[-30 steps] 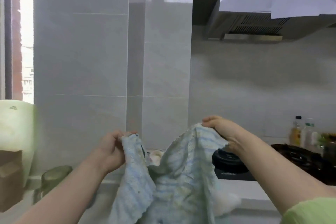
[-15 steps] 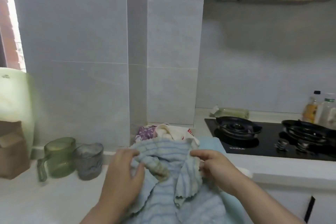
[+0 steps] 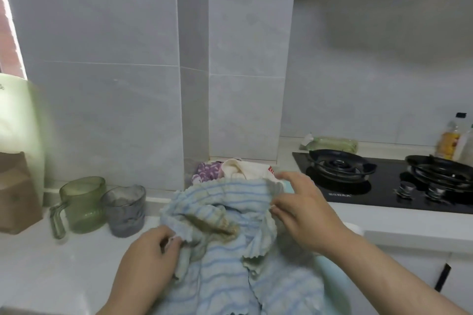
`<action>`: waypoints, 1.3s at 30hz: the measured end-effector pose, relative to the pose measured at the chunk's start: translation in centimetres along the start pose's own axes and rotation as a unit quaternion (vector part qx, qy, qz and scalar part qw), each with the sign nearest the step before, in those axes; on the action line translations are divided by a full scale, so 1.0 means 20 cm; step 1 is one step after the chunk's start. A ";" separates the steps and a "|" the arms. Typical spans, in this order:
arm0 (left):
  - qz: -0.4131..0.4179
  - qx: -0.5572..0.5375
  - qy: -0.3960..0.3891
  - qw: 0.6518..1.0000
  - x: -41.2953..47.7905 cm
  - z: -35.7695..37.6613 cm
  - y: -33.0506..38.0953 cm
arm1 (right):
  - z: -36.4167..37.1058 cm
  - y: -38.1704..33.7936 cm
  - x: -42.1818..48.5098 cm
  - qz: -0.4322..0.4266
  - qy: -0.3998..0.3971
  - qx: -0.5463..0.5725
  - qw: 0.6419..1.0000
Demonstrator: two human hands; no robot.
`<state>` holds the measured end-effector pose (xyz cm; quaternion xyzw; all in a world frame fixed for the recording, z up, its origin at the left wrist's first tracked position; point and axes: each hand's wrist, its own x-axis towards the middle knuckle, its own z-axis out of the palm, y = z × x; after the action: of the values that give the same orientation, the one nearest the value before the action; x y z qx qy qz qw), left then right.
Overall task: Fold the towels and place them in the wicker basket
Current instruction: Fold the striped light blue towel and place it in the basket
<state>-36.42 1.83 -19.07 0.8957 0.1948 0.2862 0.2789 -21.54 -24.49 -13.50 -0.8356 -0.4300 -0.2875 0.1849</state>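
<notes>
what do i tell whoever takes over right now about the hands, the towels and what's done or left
Left hand: pinches the near left edge of the blue towel.
Right hand: pinches the towel's far right edge.
Towel: bunched and creased on the counter, no clean fold yet.
Behind it, by the wall: a purple cloth and a white cloth, heaped and unfolded, likely the next towels.
Basket: not in view.
Done: nothing shows as folded or stowed.
Left: spread and fold the blue towel, find the basket, put it in, then do the others.
</notes>
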 end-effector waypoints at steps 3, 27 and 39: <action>-0.142 -0.293 0.004 0.945 0.03 -0.01 -0.01 | -0.07 -0.13 0.10 0.005 -0.047 0.085 0.995; -0.242 -0.663 -0.071 0.705 -0.01 0.00 -0.09 | 0.25 -0.66 0.45 0.229 -0.237 0.514 0.792; -0.252 -0.667 -0.060 0.698 -0.01 -0.01 -0.10 | 0.32 -0.68 0.50 0.269 -0.267 0.520 0.765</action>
<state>-37.03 3.32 -20.17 0.4071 0.1544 0.2056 0.8764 -26.03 -7.19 -11.06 -0.7358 -0.3033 0.2763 0.5387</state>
